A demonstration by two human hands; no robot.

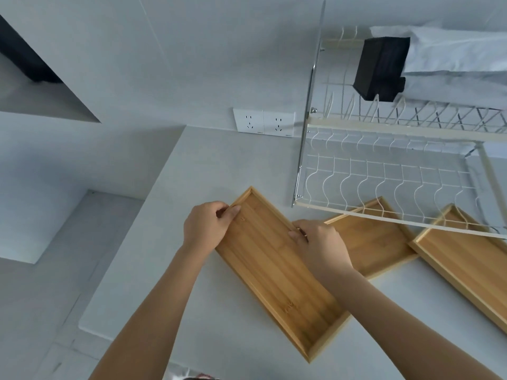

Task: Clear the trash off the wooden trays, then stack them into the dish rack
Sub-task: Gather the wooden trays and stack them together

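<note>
We grip the nearest wooden tray (277, 272) on the counter (192, 165), left hand (207, 229) and right hand (319, 246) pinching opposite long rims. It looks stiff and light; 2 more trays lie beneath the dish rack (384, 176).

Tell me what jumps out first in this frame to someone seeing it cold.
Both hands, left hand and right hand, grip the long sides of a bare wooden tray at centre, angled across the white counter. Two more trays lie to its right, partly under the white wire dish rack. The rack holds no trays; a black holder hangs on its upper tier.
</note>
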